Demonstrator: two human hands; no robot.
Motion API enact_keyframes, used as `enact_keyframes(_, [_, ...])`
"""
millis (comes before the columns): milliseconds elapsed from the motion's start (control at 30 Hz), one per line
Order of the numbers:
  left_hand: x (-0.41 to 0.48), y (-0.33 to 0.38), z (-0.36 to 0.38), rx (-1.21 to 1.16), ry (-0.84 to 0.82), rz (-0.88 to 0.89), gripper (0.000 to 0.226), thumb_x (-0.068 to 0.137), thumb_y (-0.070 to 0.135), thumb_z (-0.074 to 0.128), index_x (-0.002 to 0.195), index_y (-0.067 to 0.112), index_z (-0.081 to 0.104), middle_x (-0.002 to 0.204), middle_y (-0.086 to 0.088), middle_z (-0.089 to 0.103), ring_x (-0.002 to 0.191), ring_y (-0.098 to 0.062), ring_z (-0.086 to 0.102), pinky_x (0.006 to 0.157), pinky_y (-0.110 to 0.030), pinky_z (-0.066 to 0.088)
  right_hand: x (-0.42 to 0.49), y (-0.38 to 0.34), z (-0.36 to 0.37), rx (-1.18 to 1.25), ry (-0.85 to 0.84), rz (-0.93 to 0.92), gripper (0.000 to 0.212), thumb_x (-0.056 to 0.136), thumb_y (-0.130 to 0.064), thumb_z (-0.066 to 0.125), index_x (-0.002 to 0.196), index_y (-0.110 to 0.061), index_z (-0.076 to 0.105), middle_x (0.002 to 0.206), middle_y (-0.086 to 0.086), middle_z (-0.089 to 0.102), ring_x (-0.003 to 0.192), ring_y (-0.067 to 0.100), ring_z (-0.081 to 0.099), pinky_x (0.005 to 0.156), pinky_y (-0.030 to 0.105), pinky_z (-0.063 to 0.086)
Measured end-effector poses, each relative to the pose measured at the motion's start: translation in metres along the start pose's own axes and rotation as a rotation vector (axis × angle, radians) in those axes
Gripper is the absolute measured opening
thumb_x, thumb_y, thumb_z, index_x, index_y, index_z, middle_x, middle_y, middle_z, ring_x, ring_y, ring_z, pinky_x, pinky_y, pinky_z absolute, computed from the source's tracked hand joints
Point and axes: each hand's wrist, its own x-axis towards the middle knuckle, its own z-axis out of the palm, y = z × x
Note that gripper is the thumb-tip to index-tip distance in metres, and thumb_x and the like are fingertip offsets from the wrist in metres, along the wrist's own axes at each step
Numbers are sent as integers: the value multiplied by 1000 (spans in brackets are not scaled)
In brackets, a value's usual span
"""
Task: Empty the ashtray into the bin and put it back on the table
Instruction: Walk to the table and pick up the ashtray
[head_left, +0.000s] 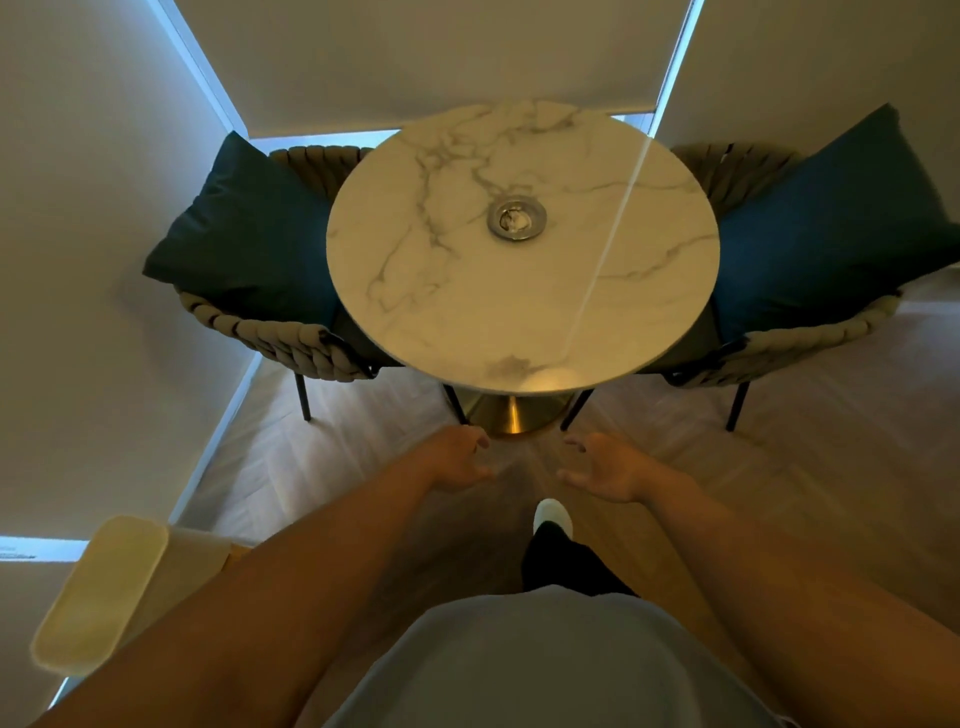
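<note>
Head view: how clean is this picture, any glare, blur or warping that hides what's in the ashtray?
Head view: dim, warm light; strong wide-angle warping bends the walls and blinds. A pale streak of glare crosses the marble table right of the ashtray, not over it. The ashtray is small and soft, with something pale inside that I cannot identify. Both the left hand and the right hand are slightly blurred.

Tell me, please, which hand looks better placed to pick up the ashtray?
Probably the right hand: the ashtray sits slightly right of the table's centre. The left hand is equally open and empty, so the margin is small.
</note>
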Motion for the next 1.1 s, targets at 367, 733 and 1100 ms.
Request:
enact_keyframes(367, [82, 35, -79, -34, 46, -89, 53, 96, 31, 63, 143, 10, 48, 142, -13, 54, 126, -26, 56, 104, -35, 46, 84, 21, -105, -71, 4, -30, 71, 88, -49, 62, 146, -18, 35, 147, 12, 46, 131, 31, 47, 108, 43, 41])
enact_keyframes(733, [144, 19, -131, -49, 5, -127, 56, 94, 34, 64, 144, 15, 46, 144, -11, 53, 128, -26, 55, 102, -34, 45, 152, 18, -151, -60, -11, -31, 70, 87, -53, 60, 144, -17, 41, 143, 11, 51, 129, 30, 49, 107, 40, 40])
enact_keyframes(1100, [225, -37, -210, -35, -31, -41, 57, 92, 34, 66, 142, 14, 48, 138, -12, 57, 123, -27, 57, 102, -34, 46, 228, -29, -193, -5, 27, 93, 69, 88, -50, 61, 143, -15, 41, 146, 11, 49, 131, 28, 47, 108, 37, 40])
